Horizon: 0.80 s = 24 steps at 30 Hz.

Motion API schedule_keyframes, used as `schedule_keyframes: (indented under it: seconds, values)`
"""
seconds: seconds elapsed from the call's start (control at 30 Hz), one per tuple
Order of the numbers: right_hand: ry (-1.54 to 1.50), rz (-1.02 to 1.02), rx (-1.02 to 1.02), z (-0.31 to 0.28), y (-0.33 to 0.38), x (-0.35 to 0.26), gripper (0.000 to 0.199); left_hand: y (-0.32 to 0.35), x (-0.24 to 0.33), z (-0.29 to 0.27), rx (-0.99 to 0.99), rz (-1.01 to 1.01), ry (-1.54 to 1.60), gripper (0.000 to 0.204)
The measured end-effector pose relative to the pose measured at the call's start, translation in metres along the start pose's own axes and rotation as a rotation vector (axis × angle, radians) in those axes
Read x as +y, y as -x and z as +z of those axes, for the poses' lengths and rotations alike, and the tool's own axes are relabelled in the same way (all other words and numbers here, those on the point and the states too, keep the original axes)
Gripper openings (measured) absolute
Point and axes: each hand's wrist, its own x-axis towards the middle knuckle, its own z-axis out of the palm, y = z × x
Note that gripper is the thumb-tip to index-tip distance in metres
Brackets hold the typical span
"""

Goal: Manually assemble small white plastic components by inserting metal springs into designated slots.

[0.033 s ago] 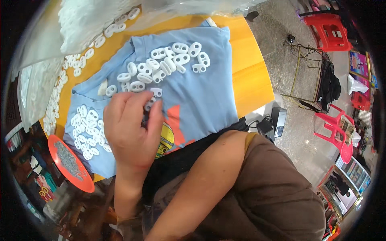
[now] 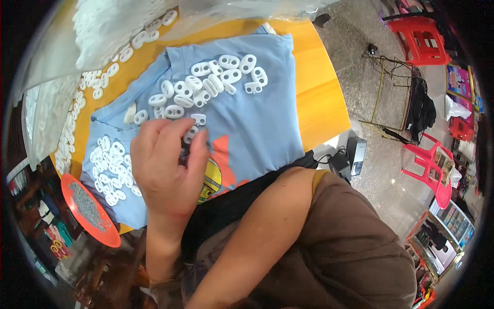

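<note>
My left hand [image 2: 170, 157] is over a light blue shirt, its back toward me and its fingers curled. Between thumb and forefinger is a small white two-hole cord lock [image 2: 191, 135], partly hidden by the fingers. Another white piece [image 2: 198, 119] touches or nearly touches the fingertips; I cannot tell which. Beyond the hand, several cord locks [image 2: 230, 62] lie scattered on the blue shirt [image 2: 257, 129]. To its left is a heap of smaller white two-hole pieces [image 2: 110, 165]. A bare forearm [image 2: 257, 237], apparently my right, crosses the lower part; its hand is out of view.
A red-orange dish [image 2: 110, 238] of tiny grey metal pieces stands at the table's left edge. Clear plastic bags [image 2: 54, 123] and more white pieces [image 2: 67, 141] line the far left of the yellow table [image 2: 321, 87]. Red stools [image 2: 419, 41] stand on the floor at right.
The view has shifted very slightly. The cord lock between my left thumb and forefinger shows its holes a little more clearly.
</note>
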Motion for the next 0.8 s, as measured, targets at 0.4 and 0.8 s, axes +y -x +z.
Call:
schedule_keyframes:
  seconds: [0.4, 0.8]
  values:
    - [-0.261, 0.245, -0.196, -0.011, 0.000, -0.024, 0.023, -0.010, -0.003, -0.008, -0.003, 0.109, -0.076, 0.010]
    - [0.903, 0.426, 0.522, -0.045, 0.072, -0.100, 0.008, 0.074, -0.031, -0.048, 0.300, -0.106, 0.223, 0.026]
